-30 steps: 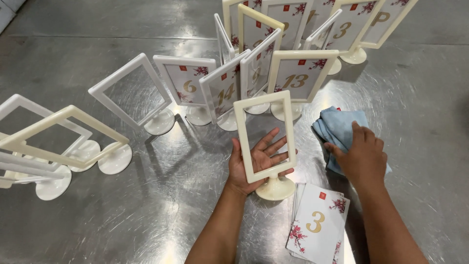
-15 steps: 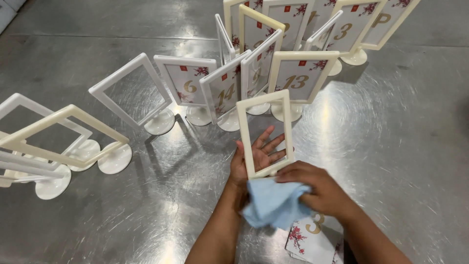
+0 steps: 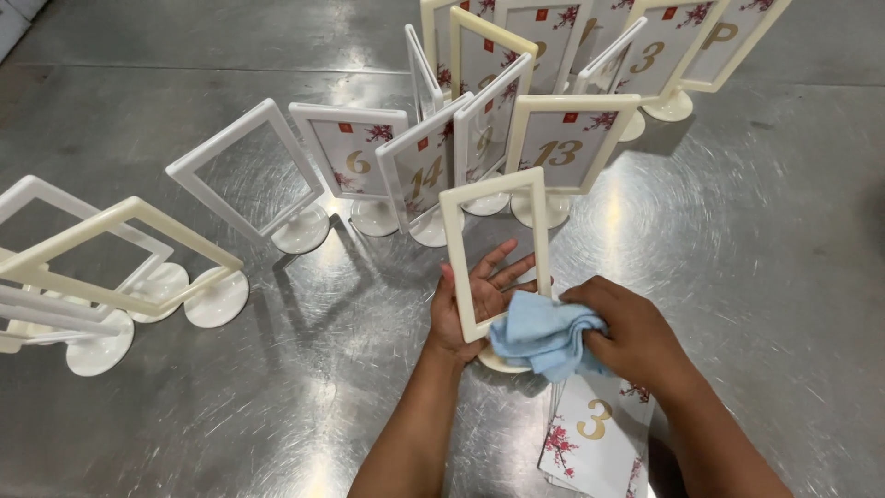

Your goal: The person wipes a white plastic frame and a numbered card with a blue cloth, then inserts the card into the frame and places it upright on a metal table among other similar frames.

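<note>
The left hand [image 3: 472,300] lay open and flat behind an empty cream frame [image 3: 495,254], steadying its clear pane, while the right hand [image 3: 636,334] gripped a bunched blue cloth [image 3: 544,337] against the frame's lower front. The frame stood upright on the steel tabletop [image 3: 756,240], beside loose floral cards [image 3: 595,438]. Beyond it stood card-filled frames [image 3: 562,138]; several empty frames [image 3: 249,175] at left apparently remained unfilled.
</note>
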